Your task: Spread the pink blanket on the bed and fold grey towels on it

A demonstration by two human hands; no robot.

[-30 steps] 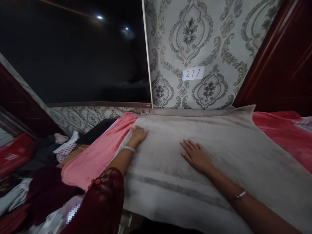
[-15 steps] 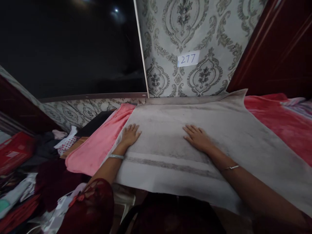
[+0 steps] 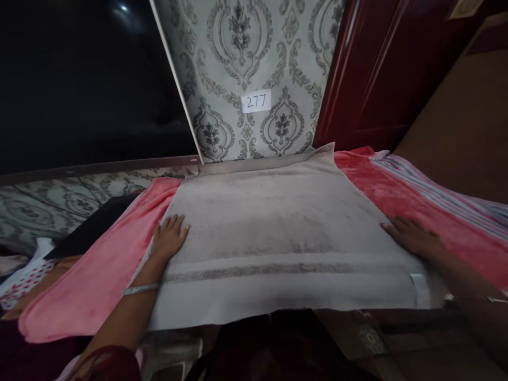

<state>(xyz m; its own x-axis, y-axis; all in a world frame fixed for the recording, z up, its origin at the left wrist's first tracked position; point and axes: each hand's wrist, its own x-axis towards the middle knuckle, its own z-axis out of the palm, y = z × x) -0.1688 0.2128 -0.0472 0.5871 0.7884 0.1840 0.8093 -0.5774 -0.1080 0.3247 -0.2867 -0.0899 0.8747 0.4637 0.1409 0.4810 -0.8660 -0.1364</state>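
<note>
Where the head view looks down, the left hand [image 3: 169,238] lies palm down along the left edge of the grey cloth [image 3: 257,211], its fingers outstretched and slightly spread, pinching nothing. The right hand [image 3: 415,238] is at the opposite edge, thumb apart and fingers extended; blur hides whether they press or only skim. The grey cloth spans the space between the two sets of fingers, its far edge beyond them, its near edge and white tag [image 3: 419,291] closer to the wearer. Left of the left fingers is the pink cloth [image 3: 99,264]; under or just beside the right fingers is the red cloth [image 3: 369,180], with the striped cloth [image 3: 428,190] farther right.

Half a second ago the right hand was over the middle of the grey cloth; now it has reached the right side, so the smoothing seems to take in the full width.
</note>
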